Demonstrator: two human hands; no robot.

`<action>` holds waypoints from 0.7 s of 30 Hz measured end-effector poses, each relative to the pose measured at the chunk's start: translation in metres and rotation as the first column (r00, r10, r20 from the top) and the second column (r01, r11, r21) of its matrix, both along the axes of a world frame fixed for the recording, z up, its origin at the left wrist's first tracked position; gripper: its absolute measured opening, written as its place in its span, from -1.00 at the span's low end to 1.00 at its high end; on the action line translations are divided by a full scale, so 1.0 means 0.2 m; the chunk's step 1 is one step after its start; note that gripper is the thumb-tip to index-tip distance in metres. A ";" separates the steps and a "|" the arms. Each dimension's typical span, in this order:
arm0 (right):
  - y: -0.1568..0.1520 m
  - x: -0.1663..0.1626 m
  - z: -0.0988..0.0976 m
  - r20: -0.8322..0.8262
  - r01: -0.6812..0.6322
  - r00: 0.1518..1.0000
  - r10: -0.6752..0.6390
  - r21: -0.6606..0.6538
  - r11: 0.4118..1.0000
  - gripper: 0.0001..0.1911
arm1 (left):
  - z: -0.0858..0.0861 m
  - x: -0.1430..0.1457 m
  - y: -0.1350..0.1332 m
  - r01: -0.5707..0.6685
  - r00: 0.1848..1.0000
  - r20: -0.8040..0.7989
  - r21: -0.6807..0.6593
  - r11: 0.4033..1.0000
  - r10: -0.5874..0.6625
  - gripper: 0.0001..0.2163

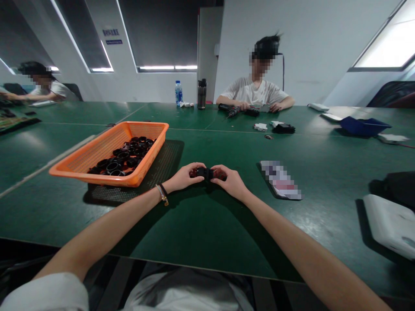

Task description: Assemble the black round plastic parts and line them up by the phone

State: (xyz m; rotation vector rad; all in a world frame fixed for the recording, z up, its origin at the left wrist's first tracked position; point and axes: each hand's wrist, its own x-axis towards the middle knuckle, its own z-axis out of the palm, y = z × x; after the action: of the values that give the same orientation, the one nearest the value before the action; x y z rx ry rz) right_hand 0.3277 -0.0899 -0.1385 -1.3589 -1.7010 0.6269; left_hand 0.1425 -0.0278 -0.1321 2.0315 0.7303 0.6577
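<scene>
Between left fingers (pixel 195 165) and right fingers (pixel 221 167), black part (pixel 205 173), both closed on its ends

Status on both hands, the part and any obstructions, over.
Left hand, right hand: both gripping small black part. Orange basket off to left, phone off to right. Nothing seen blocking the hands.

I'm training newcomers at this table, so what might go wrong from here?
The black part is small and pinched in the fingertips of the left hand and right hand, so it might slip.
The phone lies beside the right hand; a sideways swing could knock it.
The basket sits near the left hand, which might bump it.
</scene>
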 end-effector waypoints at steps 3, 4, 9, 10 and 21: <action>0.00 0.00 0.00 0.004 0.003 1.000 -0.003 -0.012 1.000 -0.72 | 0.00 0.00 0.00 0.008 1.000 0.003 -0.010 1.000 -0.008 -0.65; 0.00 0.00 0.01 0.004 0.003 1.000 -0.003 -0.015 1.000 -0.72 | -0.01 0.00 0.01 0.013 1.000 0.006 -0.015 1.000 -0.013 -0.64; -0.01 -0.01 0.01 0.001 0.012 1.000 -0.012 -0.020 1.000 -0.72 | -0.01 0.00 0.01 0.017 1.000 0.008 -0.019 1.000 -0.016 -0.63; -0.01 -0.01 0.01 0.002 0.011 1.000 -0.011 -0.019 1.000 -0.73 | -0.01 0.00 0.01 0.015 1.000 0.009 -0.021 1.000 -0.015 -0.63; -0.01 -0.01 0.01 0.015 0.008 1.000 -0.008 -0.027 1.000 -0.73 | 0.00 0.00 0.00 0.012 1.000 0.014 -0.005 1.000 -0.012 -0.65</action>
State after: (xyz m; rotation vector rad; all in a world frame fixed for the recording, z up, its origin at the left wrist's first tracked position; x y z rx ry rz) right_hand 0.3260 -0.0910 -0.1357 -1.3921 -1.7035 0.6393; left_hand 0.1421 -0.0269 -0.1330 2.0233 0.7109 0.6615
